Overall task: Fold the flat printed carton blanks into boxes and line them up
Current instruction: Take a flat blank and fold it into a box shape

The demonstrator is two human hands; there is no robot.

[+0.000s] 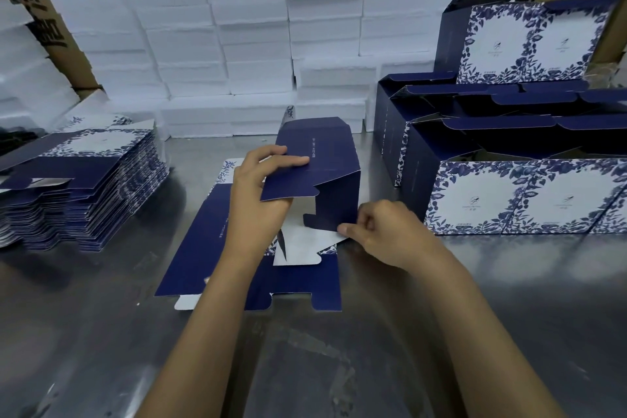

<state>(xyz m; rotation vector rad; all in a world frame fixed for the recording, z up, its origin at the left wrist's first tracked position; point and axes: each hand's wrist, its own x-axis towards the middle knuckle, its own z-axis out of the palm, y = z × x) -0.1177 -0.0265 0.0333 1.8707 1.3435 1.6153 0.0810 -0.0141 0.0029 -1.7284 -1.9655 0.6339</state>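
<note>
A navy-and-white printed carton blank (325, 159) stands half-opened in the middle of the steel table. My left hand (261, 193) grips its upper navy flap, thumb on top and fingers underneath. My right hand (376, 231) pinches the carton's lower right corner at a white flap. Beneath it lies another flat blank (203, 248), navy side up. A tall stack of flat blanks (88, 187) sits at the left. Folded boxes (515, 197) with open tops stand in rows at the right, with more stacked behind them (522, 44).
White foam boxes (217, 44) are piled into a wall along the back of the table. Brown shipping cartons (57, 10) with black characters stand behind and to the left. The steel table surface (305, 366) stretches towards me.
</note>
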